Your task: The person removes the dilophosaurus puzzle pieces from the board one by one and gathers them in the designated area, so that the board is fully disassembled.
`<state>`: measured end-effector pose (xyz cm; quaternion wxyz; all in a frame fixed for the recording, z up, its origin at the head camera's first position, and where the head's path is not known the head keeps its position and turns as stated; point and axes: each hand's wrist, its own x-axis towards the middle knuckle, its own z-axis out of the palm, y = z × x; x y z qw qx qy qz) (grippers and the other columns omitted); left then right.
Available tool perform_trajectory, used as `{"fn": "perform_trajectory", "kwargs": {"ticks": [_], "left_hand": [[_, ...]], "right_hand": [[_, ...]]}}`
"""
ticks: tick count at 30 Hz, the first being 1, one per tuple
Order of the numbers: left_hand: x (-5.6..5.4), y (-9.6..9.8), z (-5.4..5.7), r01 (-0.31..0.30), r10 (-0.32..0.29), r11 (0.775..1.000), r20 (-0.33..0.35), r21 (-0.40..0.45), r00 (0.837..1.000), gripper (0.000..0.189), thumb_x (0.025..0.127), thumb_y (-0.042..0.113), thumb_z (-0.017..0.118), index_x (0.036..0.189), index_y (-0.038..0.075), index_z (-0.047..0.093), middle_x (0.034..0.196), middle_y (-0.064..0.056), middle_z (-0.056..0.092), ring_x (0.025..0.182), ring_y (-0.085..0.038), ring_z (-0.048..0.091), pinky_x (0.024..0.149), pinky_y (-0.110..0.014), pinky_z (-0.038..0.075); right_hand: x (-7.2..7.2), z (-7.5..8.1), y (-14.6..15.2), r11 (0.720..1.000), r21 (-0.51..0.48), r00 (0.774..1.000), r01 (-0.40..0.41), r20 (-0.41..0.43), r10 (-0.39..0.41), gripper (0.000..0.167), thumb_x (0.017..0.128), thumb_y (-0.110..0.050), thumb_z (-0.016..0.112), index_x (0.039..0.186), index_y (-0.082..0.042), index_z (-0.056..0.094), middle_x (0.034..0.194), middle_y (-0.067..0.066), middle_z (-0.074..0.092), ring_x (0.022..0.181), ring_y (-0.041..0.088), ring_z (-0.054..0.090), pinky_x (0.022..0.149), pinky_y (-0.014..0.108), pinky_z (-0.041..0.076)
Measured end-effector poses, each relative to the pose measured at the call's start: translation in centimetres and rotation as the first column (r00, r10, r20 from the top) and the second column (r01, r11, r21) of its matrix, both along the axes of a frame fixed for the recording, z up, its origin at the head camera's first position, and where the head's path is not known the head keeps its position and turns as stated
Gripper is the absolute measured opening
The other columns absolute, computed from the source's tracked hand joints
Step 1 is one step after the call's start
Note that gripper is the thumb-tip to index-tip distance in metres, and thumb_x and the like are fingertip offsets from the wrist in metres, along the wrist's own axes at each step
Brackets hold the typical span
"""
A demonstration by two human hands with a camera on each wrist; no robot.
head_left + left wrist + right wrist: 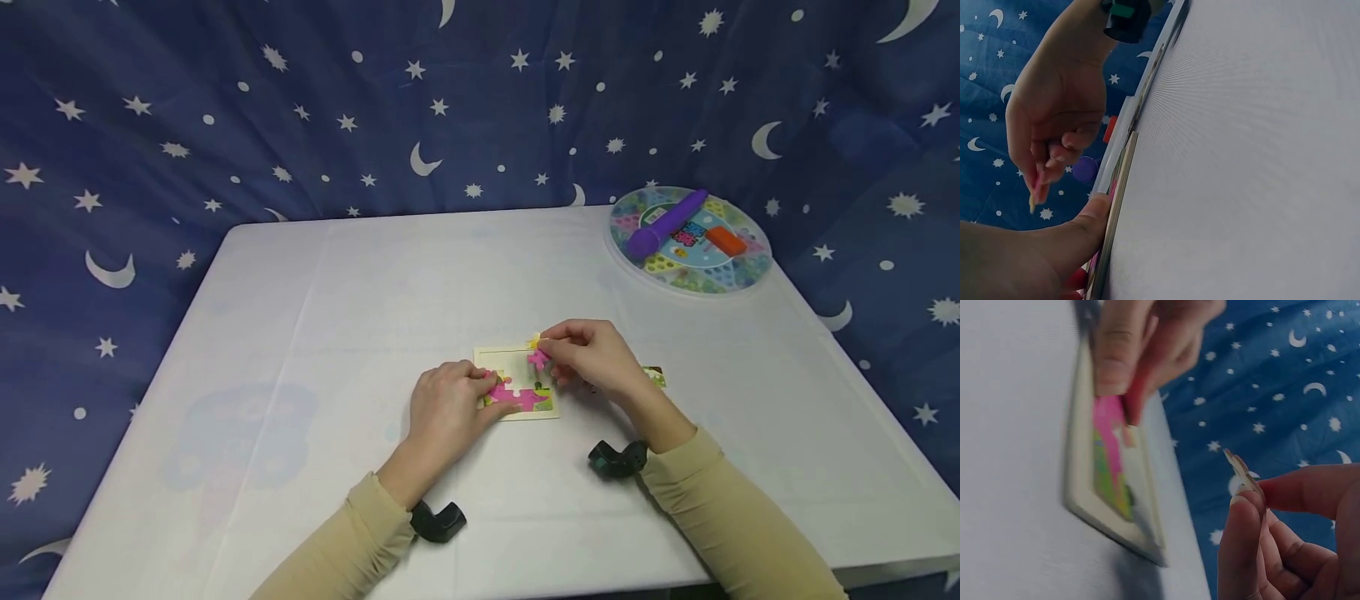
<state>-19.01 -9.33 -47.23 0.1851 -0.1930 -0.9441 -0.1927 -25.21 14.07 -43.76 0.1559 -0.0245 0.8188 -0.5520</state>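
Observation:
A small wooden jigsaw tray [517,418] lies flat on the table, its lower and left parts filled with pink and green pieces [528,400]. My left hand [450,404] rests on the tray's left side, thumb stretched over the bottom pieces and fingertips on the left ones. Over the tray's upper right, my right hand [592,354] pinches a pink and yellow puzzle piece [537,358] between thumb and fingers. In the right wrist view that puzzle piece [1242,470] is seen edge-on, raised off the tray.
Another green picture piece [655,376] lies right of the tray, partly behind my right wrist. A round patterned board [690,279] at the back right carries a purple microphone-like stick [667,225] and an orange block [726,242]. A starry blue cloth [300,108] hangs behind the white table [360,292].

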Motion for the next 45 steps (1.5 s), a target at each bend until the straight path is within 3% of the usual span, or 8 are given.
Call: {"fn": "perform_trajectory", "kwargs": {"ticks": [7, 16, 23, 28, 36, 45], "left_hand": [[0.2, 0.0, -0.4, -0.024, 0.023, 1.0, 0.035, 0.017, 0.999, 0.051, 0.072, 0.053, 0.09, 0.111, 0.02, 0.082, 0.1, 0.007, 0.075, 0.086, -0.018, 0.066, 0.076, -0.04, 0.05], [0.1, 0.2, -0.5, -0.042, 0.04, 0.999, 0.056, 0.031, 0.998, 0.051, 0.072, 0.052, 0.091, 0.109, 0.018, 0.083, 0.103, 0.004, 0.074, 0.094, -0.019, 0.068, 0.081, -0.042, 0.051], [0.1, 0.0, -0.3, -0.052, 0.05, 0.999, 0.071, 0.013, 0.996, 0.051, 0.072, 0.054, 0.09, 0.108, 0.018, 0.083, 0.108, 0.002, 0.075, 0.101, -0.02, 0.07, 0.085, -0.044, 0.052], [0.1, -0.1, -0.1, -0.052, 0.05, 0.998, 0.086, 0.031, 0.995, 0.052, 0.072, 0.053, 0.09, 0.109, 0.018, 0.083, 0.109, 0.002, 0.075, 0.104, -0.021, 0.069, 0.087, -0.045, 0.051], [0.1, -0.2, -0.2, -0.044, 0.04, 0.998, 0.08, 0.04, 0.996, 0.051, 0.072, 0.052, 0.09, 0.109, 0.018, 0.083, 0.107, 0.002, 0.076, 0.102, -0.02, 0.069, 0.086, -0.045, 0.051], [0.0, 0.1, -0.1, -0.029, 0.026, 0.998, 0.054, 0.053, 0.998, 0.05, 0.072, 0.052, 0.091, 0.108, 0.017, 0.083, 0.103, 0.002, 0.076, 0.097, -0.02, 0.069, 0.084, -0.045, 0.051]], "right_hand": [[0.4, 1.7, 2.7, 1.0, 0.003, 1.0, 0.029, 0.01, -0.029, 0.036, 0.09, -0.039, 0.079, 0.11, -0.01, 0.077, 0.098, 0.012, 0.073, 0.075, 0.034, 0.066, 0.066, 0.042, 0.057], [2.5, 1.3, 6.7, 0.976, 0.213, 0.998, 0.035, 0.034, -0.043, 0.042, 0.089, -0.048, 0.079, 0.111, -0.012, 0.077, 0.092, 0.01, 0.07, 0.069, 0.028, 0.055, 0.054, 0.034, 0.046], [4.0, 0.9, 9.6, 0.929, 0.366, 0.995, -0.051, -0.065, 0.08, 0.026, 0.091, -0.031, 0.078, 0.104, -0.009, 0.075, 0.084, 0.006, 0.066, 0.07, 0.023, 0.057, 0.056, 0.031, 0.046], [4.2, 0.4, 10.3, 0.922, 0.376, 0.989, -0.088, -0.077, 0.126, 0.023, 0.088, -0.027, 0.082, 0.099, -0.009, 0.074, 0.078, 0.004, 0.065, 0.067, 0.022, 0.058, 0.055, 0.029, 0.046], [4.2, 0.1, 10.6, 0.891, 0.449, 0.991, -0.071, -0.073, 0.116, 0.023, 0.085, -0.031, 0.085, 0.094, -0.013, 0.077, 0.076, 0.001, 0.065, 0.068, 0.021, 0.055, 0.056, 0.029, 0.044], [4.0, -0.5, 11.0, 0.883, 0.466, 0.991, -0.06, -0.076, 0.108, 0.023, 0.082, -0.029, 0.088, 0.093, -0.012, 0.077, 0.077, 0.0, 0.066, 0.069, 0.021, 0.056, 0.057, 0.028, 0.045]]}}
